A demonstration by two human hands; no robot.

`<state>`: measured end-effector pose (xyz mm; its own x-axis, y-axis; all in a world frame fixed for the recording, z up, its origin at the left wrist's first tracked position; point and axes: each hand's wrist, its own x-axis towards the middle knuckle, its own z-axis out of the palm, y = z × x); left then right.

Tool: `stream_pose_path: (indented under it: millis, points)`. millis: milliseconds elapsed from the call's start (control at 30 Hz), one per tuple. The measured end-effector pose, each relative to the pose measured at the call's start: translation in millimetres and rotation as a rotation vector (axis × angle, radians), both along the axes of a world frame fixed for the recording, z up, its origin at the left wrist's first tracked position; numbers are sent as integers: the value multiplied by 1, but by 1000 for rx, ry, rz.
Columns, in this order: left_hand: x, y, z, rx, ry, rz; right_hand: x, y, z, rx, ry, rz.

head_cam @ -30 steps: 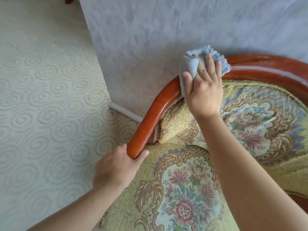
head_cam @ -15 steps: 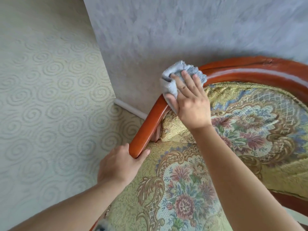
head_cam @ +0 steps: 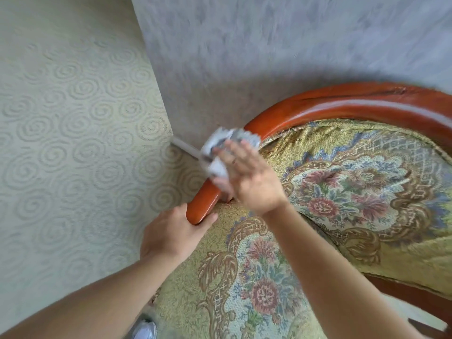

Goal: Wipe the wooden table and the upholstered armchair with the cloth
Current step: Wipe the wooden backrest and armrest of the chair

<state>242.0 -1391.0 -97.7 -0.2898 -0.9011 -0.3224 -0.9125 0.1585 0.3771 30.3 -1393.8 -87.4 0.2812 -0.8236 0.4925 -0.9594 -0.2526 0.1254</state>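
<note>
At the bottom of the frame a white shoe (head_cam: 144, 329) shows beside the floral seat cushion (head_cam: 247, 289) of the upholstered armchair (head_cam: 354, 192), which fills the lower right. A little further up, left of centre, the left hand (head_cam: 171, 234) grips the rounded end of the polished wooden armrest (head_cam: 201, 207). Just beyond it, the right hand (head_cam: 249, 177), blurred, presses the grey cloth (head_cam: 220, 150) onto the armrest's curve with fingers spread fairly flat, and the swirl-patterned carpet (head_cam: 73, 143) and a textured wall (head_cam: 269, 45) lie behind at the upper left and top.
</note>
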Motion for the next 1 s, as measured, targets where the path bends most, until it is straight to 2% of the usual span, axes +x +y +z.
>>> stream_pose_path:
  millis: [100, 200, 333, 400, 500, 667, 733, 867, 1000]
  points:
    - [1, 1, 3, 1, 29, -21, -50, -20, 28, -165, 13, -223]
    - [1, 2, 3, -31, 33, -23, -61, -22, 33, -176, -61, -352]
    - [1, 2, 1, -17, 32, 8, -5, 4, 7, -11, -368, -268]
    - [1, 1, 1, -14, 15, 19, 26, 20, -10, 90, -405, -144]
    - [-1, 0, -2, -39, 6, -6, 42, 27, -16, 201, -327, -32]
    - [2, 0, -5, -56, 21, 2, -7, 7, 17, 298, -19, 171]
    - [3, 0, -4, -39, 34, 9, -28, -6, 35, 244, 22, 87]
    - [5, 1, 3, 24, 35, -15, -69, -16, 66, 93, -35, -210]
    - [11, -6, 7, 265, 300, 138, -74, -4, 77, 93, -209, -394]
